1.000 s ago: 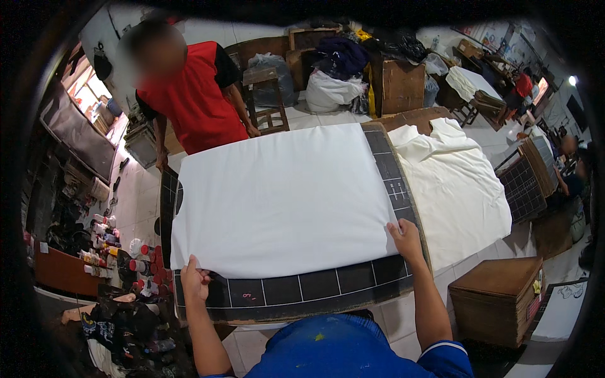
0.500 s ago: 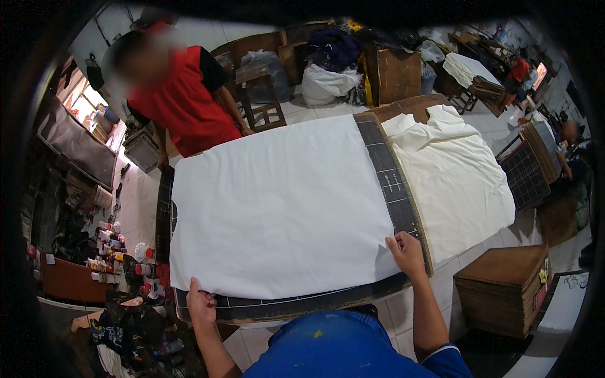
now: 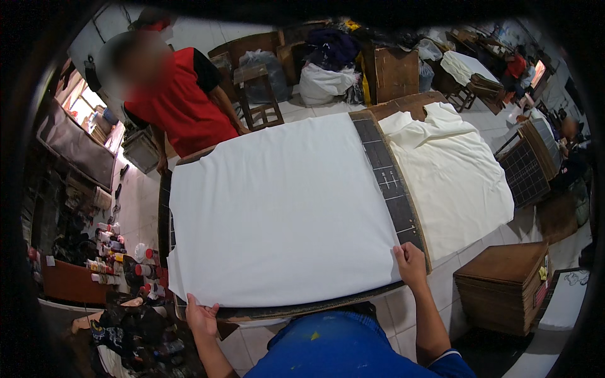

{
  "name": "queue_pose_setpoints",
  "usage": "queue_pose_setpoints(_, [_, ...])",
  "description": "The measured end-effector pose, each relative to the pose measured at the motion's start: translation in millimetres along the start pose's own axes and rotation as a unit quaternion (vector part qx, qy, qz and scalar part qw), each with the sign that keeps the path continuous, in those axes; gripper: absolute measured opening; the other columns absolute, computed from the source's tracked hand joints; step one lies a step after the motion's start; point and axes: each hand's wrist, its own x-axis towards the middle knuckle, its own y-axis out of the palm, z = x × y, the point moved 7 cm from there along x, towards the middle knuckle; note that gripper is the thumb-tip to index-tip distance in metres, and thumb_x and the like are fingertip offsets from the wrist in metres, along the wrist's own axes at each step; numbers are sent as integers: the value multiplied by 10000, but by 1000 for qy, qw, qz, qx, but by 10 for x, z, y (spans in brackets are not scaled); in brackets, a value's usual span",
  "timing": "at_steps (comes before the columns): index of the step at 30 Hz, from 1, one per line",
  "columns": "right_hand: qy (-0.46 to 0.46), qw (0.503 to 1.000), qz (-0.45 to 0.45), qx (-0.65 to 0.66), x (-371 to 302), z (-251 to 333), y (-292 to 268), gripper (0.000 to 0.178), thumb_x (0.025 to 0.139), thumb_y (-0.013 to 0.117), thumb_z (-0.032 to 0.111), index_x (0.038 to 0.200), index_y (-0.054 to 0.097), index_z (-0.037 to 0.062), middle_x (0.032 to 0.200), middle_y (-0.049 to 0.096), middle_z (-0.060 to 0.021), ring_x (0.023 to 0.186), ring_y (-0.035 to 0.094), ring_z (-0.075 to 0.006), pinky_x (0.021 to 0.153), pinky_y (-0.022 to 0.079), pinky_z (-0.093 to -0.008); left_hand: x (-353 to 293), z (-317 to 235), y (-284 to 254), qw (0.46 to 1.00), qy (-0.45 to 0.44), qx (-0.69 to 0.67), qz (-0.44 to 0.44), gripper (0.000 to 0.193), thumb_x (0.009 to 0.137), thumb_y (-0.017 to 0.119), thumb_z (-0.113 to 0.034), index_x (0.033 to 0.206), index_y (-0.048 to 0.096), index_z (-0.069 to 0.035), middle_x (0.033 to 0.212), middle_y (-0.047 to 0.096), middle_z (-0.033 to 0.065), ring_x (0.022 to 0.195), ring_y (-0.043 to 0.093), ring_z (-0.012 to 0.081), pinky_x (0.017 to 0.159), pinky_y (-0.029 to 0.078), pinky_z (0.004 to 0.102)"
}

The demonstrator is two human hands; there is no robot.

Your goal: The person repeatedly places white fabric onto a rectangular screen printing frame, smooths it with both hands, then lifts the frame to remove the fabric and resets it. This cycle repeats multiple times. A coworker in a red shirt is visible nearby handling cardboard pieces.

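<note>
A white cloth (image 3: pixel 283 201) lies spread over a dark board (image 3: pixel 394 183) marked with pale grid lines. At its near left corner, my left hand (image 3: pixel 203 320) pinches the edge between thumb and fingers. My right hand (image 3: pixel 411 264) is closed on the near right corner, close to the board's right side. The cloth is fairly smooth, with faint creases near its far side and a small fold along the left edge. To the right, a cream shirt (image 3: pixel 450 176) lies flat on another board (image 3: pixel 409 108).
Across the board stands a person in a red top (image 3: pixel 189 104), one hand by its far left corner. Stacked brown boards (image 3: pixel 501 286) sit at the near right. Bottles and jars (image 3: pixel 113 255) crowd the left floor. A wooden stool (image 3: pixel 259 94) and stuffed bags (image 3: pixel 328 82) stand behind.
Both my hands have drawn the cloth's near edge toward me, so it covers more of the board's near strip. The right hand has also shifted slightly right.
</note>
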Motion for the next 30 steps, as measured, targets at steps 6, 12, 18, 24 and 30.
queue_pose_setpoints(6, [20,999,12,36,-143,-30,-52,332,1025,690,268,866,652,-21,649,583,-143,578,524,-204,575,433,-391,-161,50,-92,999,24,28,-29,515,1081,540,-527,1362,532,-96,1130,690,92,877,715,216,593,651,382])
queue_pose_setpoints(12, [28,999,21,29,-271,-49,-68,332,1025,692,272,875,655,-22,648,588,-122,588,527,-177,584,445,-377,-201,67,-252,996,38,61,-55,541,1082,519,-544,1367,524,-84,1111,692,90,868,721,223,535,625,370])
queue_pose_setpoints(18, [31,999,13,13,-350,-115,-93,335,1017,689,276,872,651,-24,666,596,-152,583,544,-219,586,450,-395,-285,88,-282,995,37,63,-68,562,1085,504,-553,1364,519,-66,1079,698,104,825,725,230,499,596,356])
queue_pose_setpoints(24, [10,999,4,33,-410,-125,-125,316,1015,711,219,819,633,-16,608,499,-28,581,418,-100,530,362,-334,-411,81,-240,993,47,68,-80,586,1086,500,-556,1355,509,-36,1080,701,117,787,727,228,487,589,345])
queue_pose_setpoints(30, [17,999,18,21,-422,-144,-119,325,1013,718,219,802,626,-11,595,487,-23,573,406,-92,519,353,-329,-420,120,-281,993,47,67,-90,590,1085,503,-553,1348,509,-25,1057,708,127,752,732,227,466,592,337])
